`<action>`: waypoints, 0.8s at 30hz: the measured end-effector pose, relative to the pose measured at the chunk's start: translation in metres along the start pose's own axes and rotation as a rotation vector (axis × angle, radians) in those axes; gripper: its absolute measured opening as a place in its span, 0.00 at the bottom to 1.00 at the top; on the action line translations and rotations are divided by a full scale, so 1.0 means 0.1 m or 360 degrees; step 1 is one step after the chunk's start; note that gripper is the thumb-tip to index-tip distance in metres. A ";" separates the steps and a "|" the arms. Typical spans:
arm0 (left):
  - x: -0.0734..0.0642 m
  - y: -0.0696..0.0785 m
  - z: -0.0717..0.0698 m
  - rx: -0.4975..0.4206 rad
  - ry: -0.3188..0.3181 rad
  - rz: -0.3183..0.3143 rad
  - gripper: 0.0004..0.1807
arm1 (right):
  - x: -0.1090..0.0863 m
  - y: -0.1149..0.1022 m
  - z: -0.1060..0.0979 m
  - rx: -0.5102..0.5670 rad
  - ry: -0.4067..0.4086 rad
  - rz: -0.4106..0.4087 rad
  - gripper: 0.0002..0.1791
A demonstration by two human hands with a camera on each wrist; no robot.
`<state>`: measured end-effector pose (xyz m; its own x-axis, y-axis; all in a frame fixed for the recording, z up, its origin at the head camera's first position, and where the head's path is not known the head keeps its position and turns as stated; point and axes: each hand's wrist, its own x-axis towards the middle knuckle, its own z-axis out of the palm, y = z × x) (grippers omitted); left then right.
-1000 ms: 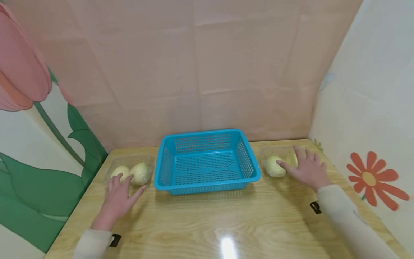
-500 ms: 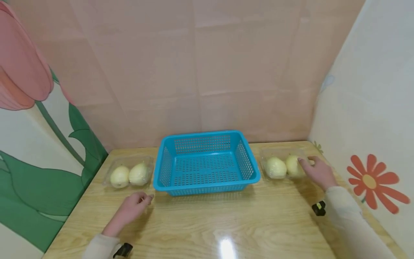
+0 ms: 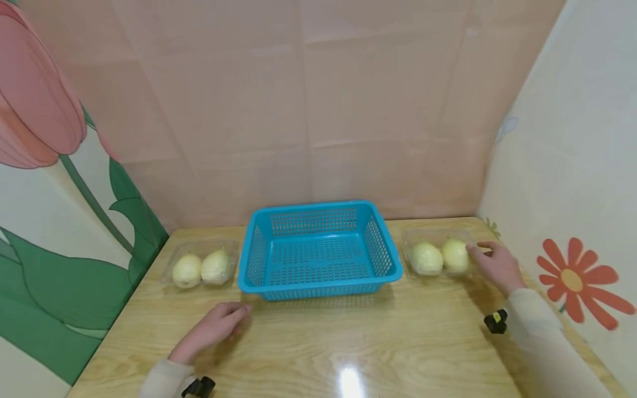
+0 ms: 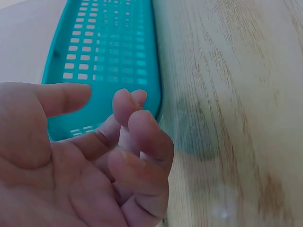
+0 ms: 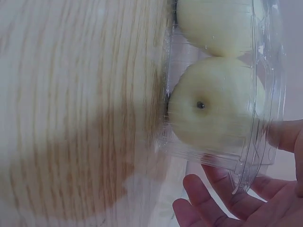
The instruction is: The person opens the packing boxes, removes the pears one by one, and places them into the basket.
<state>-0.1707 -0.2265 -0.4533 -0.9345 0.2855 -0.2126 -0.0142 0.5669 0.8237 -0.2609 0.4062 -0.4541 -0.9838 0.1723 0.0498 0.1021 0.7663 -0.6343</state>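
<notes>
My right hand (image 3: 500, 268) is at the right end of a clear plastic clamshell (image 3: 432, 236) holding two pale yellow-green pears (image 3: 426, 258). In the right wrist view, its thumb lies on the lid's rim and its fingers are beneath, so the end of the clamshell (image 5: 265, 80) is pinched. The dark spot of one pear (image 5: 215, 101) faces that camera. My left hand (image 3: 216, 325) hovers over the table in front of the basket, fingers loosely curled around nothing. A second clamshell (image 3: 199, 247) with two pears (image 3: 186, 271) lies beyond it on the left.
A blue slotted plastic basket (image 3: 318, 287) stands in the middle, between the two clamshells. The wooden table (image 3: 308, 348) ends at a pink-draped wall (image 3: 308, 110) behind. A flower-printed side wall (image 3: 569, 166) runs close along my right arm.
My left hand has drawn back from the left clamshell and moved right, its fingers curling in. The right hand has shifted outward to its clamshell's right end and closed on it.
</notes>
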 end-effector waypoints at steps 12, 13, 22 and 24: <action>-0.01 0.04 0.04 -0.0252 -0.0140 0.0043 0.25 | -0.03 0.04 -0.11 0.0056 -0.0139 -0.0017 0.45; -0.01 0.04 0.04 -0.0248 -0.0138 0.0056 0.25 | -0.03 0.05 -0.12 0.0072 -0.0165 -0.0014 0.45; 0.01 0.05 0.05 -0.0184 -0.0086 0.0016 0.24 | -0.05 0.13 -0.25 0.0176 -0.0357 0.0000 0.44; 0.01 0.04 0.04 -0.0170 -0.0075 0.0002 0.24 | -0.05 0.14 -0.28 0.0197 -0.0400 -0.0002 0.43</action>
<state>-0.1706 -0.2207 -0.4530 -0.9169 0.3233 -0.2340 -0.0533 0.4819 0.8746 -0.2504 0.4336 -0.4421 -0.9912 0.0005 -0.1326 0.0973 0.6823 -0.7246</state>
